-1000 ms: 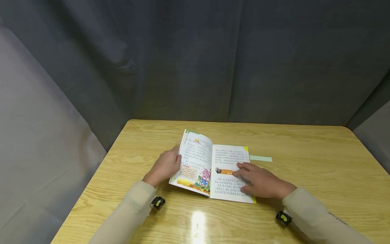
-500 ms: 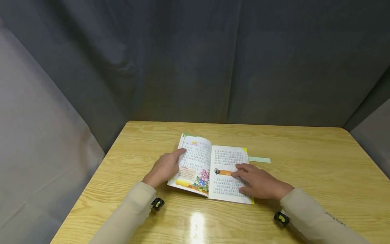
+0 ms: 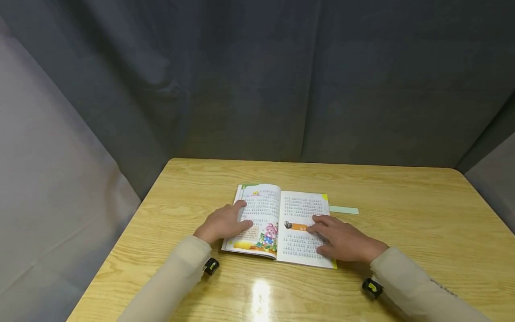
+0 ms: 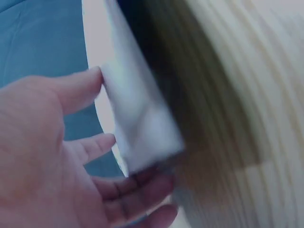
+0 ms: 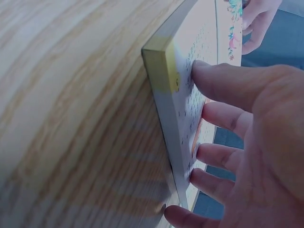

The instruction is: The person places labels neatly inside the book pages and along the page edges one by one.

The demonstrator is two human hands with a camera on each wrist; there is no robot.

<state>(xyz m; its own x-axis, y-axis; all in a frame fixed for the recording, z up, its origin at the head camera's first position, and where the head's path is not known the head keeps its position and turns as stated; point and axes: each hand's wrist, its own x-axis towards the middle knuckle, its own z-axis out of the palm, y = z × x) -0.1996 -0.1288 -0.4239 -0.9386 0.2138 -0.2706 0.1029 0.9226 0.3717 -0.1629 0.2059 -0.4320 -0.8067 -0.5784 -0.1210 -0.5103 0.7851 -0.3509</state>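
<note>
Bracketing an open book (image 3: 280,227) midway across a table (image 3: 402,214), a person's two bare hands rest on facing pages. At left, the left hand (image 3: 223,221) clasps the outer edge — thumb and forefinger over the left page (image 3: 261,205), other fingers curving beneath, as the left wrist view shows. A shadow (image 4: 223,118) alongside suggests that this half sits slightly raised. Should that grip slip loose, the leaves could spring up and lose the place; too hard a pinch might crease them. At right, the right hand (image 3: 344,239) lies across the right page (image 3: 297,243), fingers straight and apart, clasping nothing. A sideways push there could send the book sliding, since the table looks glossy. Beyond it, a pale green strip (image 3: 344,209) projects past the edge; whether it is tucked inside cannot be told — a shifting book could knock it askew.
</note>
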